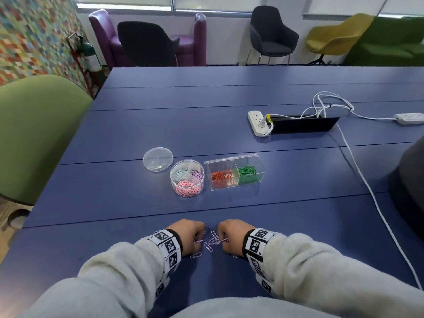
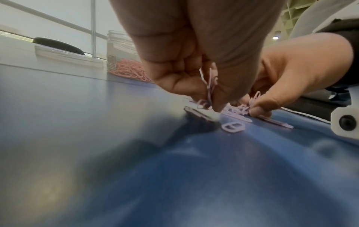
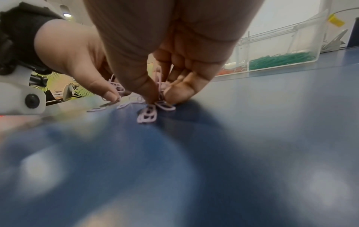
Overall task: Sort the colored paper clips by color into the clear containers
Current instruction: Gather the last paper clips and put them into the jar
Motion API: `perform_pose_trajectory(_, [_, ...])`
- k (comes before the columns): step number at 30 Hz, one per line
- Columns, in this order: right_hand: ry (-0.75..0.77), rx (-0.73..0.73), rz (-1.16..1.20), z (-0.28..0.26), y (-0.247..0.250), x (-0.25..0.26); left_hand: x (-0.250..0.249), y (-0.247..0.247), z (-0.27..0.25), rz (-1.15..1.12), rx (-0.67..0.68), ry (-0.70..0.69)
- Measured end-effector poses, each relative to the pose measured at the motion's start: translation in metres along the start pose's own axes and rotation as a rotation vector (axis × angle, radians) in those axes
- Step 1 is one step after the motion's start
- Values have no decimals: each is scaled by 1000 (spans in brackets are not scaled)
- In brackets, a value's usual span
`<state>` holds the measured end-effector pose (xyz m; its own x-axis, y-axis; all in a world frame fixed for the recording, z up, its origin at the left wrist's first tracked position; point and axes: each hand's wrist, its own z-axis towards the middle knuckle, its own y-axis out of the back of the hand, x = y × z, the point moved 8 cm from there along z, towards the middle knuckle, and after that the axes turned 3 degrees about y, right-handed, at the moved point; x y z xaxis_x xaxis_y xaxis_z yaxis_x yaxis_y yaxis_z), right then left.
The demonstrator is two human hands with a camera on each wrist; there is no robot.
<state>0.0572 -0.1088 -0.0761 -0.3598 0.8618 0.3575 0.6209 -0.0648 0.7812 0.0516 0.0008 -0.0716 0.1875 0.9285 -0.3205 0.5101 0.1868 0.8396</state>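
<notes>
Several lilac paper clips [image 1: 212,242] lie loose on the blue table near its front edge. My left hand [image 1: 191,235] pinches a few lilac clips [image 2: 208,86] between thumb and curled fingers, low over the table. My right hand [image 1: 231,236] pinches more lilac clips [image 3: 159,86] just right of the pile, fingertips touching the table. Farther back stand a round clear jar [image 1: 187,177] divided into pink, lilac and pale blue clips, and a rectangular clear box [image 1: 236,172] with orange clips [image 1: 221,176] on the left and green clips [image 1: 246,173] on the right.
The jar's round lid [image 1: 157,159] lies behind and left of the jar. A white power strip [image 1: 258,122] with cables and a black cable flap [image 1: 300,125] sit at the back right. A white cable [image 1: 367,187] runs down the right side. A green chair [image 1: 34,134] stands at the left.
</notes>
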Motion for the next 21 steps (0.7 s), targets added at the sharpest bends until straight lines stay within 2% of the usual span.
perform_pose_trajectory(3, [21,-12,11,0,3,-3,6,10,-1,-73,-73,17])
perform_pose_trajectory(7, [-15,-45,84,0,11,-14,25,35,-7,-296,-227,97])
perform_pose_trajectory(10, [-74,-139,218,3,29,-24,48,51,-14,-466,-335,175])
perform_pose_trajectory(15, [-57,-328,455,23,87,-18,80,79,-29,-654,-499,227])
perform_pose_trajectory(18, [-76,-409,445,46,124,-9,95,93,-37,-787,-588,247])
perform_pose_trajectory(21, [-120,-422,328,67,147,0,103,108,-41,-837,-645,254])
